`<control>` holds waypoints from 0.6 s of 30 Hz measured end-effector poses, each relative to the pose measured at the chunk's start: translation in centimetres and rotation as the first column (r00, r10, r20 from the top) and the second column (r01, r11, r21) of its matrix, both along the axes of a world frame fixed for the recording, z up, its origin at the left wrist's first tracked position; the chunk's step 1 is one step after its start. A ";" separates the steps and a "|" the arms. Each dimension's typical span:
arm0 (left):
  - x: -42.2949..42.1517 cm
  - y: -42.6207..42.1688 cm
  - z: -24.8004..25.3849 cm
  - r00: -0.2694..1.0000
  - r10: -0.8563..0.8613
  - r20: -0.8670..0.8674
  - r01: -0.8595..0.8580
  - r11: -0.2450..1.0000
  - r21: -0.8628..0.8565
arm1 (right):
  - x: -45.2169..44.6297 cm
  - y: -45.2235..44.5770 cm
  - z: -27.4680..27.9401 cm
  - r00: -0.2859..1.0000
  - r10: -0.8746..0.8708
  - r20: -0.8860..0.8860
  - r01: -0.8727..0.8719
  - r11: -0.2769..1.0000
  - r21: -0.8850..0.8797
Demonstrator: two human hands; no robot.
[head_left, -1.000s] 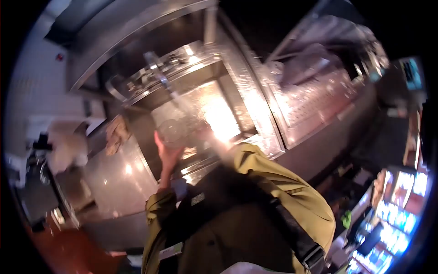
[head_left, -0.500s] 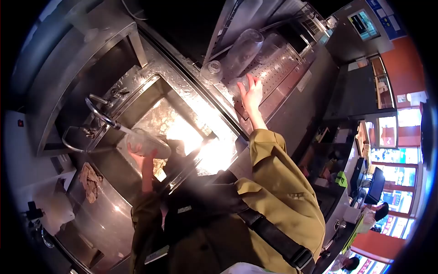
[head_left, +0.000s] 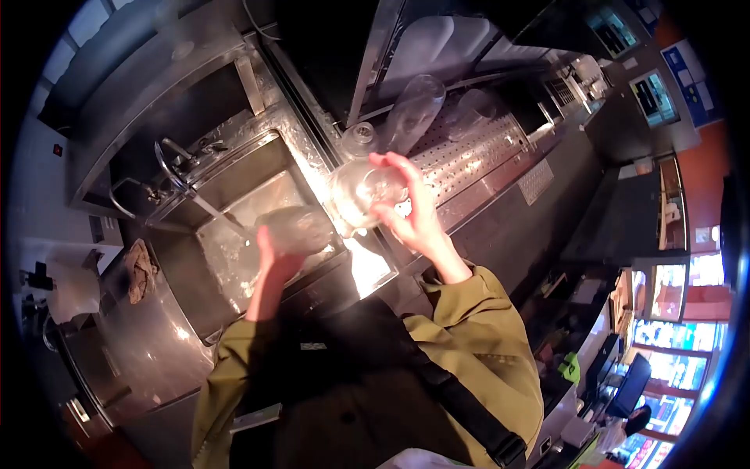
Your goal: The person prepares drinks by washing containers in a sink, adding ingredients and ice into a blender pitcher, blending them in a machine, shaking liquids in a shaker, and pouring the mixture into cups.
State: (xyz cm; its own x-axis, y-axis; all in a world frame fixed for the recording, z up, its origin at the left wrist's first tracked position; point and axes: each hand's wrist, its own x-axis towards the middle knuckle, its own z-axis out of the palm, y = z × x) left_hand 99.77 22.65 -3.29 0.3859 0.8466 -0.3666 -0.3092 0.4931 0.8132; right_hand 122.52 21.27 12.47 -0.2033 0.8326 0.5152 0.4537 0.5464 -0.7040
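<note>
Over the sink (head_left: 211,289), my left hand (head_left: 275,254) is wrapped round a clear container (head_left: 301,228) that lies tilted on its side. Water runs from the curved faucet (head_left: 173,176) into the basin. My right hand (head_left: 410,203) grips a second clear container (head_left: 363,187) above the sink's right rim, its fingers round the container's right side. Close beyond it, a clear bottle (head_left: 360,139) stands on the perforated drainboard (head_left: 469,160), and a larger clear container (head_left: 418,109) lies or leans behind it.
A crumpled brown cloth (head_left: 141,272) lies on the steel counter (head_left: 160,332) left of the sink. Another clear container (head_left: 473,109) rests farther along the drainboard. A person (head_left: 634,422) is partly visible at the lower right, near a dark monitor (head_left: 630,384).
My right hand has come back from the drainboard toward the sink with a clear container. My left hand has shifted right with its container, away from the faucet's stream.
</note>
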 end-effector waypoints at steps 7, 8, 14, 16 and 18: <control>18.2 3.9 1.6 0.699 0.386 0.601 0.150 0.743 -0.652 | 6.1 1.7 1.7 0.984 -0.111 0.136 0.115 0.993 -0.023; 20.0 4.7 0.9 0.712 0.435 0.550 0.174 0.650 -0.740 | 6.7 2.2 2.1 0.987 -0.137 0.079 0.145 0.984 -0.107; 23.8 6.1 0.2 0.691 0.573 0.441 0.309 0.317 -0.897 | 11.7 5.1 -1.8 0.910 -0.358 0.208 0.370 0.929 -0.021; 22.3 5.3 -0.6 0.652 0.547 0.525 0.317 0.432 -0.844 | 10.6 5.2 -0.7 0.846 -0.429 0.317 0.413 0.903 0.120; 19.7 4.1 -1.4 0.654 0.453 0.606 0.268 0.611 -0.745 | 7.4 4.5 1.5 0.851 -0.502 0.152 0.420 0.826 0.375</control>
State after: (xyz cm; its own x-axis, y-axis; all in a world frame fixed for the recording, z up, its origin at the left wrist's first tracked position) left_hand 119.44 26.75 -4.65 0.7390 0.4532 -0.4986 -0.6450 0.6897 -0.3291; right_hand 129.93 25.78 14.00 0.0151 0.6584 0.7525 0.8368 0.4036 -0.3699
